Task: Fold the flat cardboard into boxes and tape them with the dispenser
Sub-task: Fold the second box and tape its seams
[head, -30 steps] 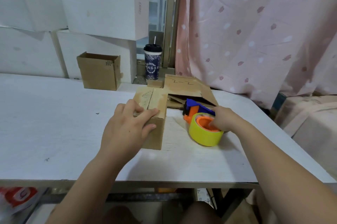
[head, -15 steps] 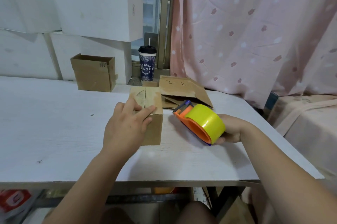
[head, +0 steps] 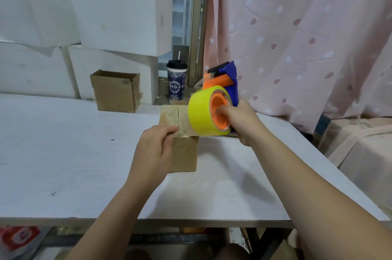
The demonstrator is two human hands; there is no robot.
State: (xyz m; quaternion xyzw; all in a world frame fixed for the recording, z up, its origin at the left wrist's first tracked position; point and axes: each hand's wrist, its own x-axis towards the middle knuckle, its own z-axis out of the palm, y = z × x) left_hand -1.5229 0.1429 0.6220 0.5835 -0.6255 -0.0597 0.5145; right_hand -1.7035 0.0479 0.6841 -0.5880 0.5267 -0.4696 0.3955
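Hands work together at the white tabletop (head: 63,153). The left hand (head: 154,149) grips the near top edge of a small brown cardboard box (head: 184,153), with its fingers curled over the spot where the two top flaps meet. I think it does this so the flaps lie flat and the box does not slide. The box sits about in the middle of the tabletop, a bit closer to the far edge, and a line runs down the middle of its top. The right hand (head: 241,120) is wrapped around an orange and blue tape dispenser (head: 220,81) that carries a fat yellow roll of tape (head: 199,111). It holds the dispenser up over the right side of the box top, with the blue end pointing up and away. I cannot tell if the roll touches the box. The tape probably goes along that line next. Near the far edge stands an open brown cardboard box (head: 115,92), and just past that edge is a dark paper cup with a straw (head: 176,81). A pink dotted curtain (head: 297,37) hangs beyond the right edge.
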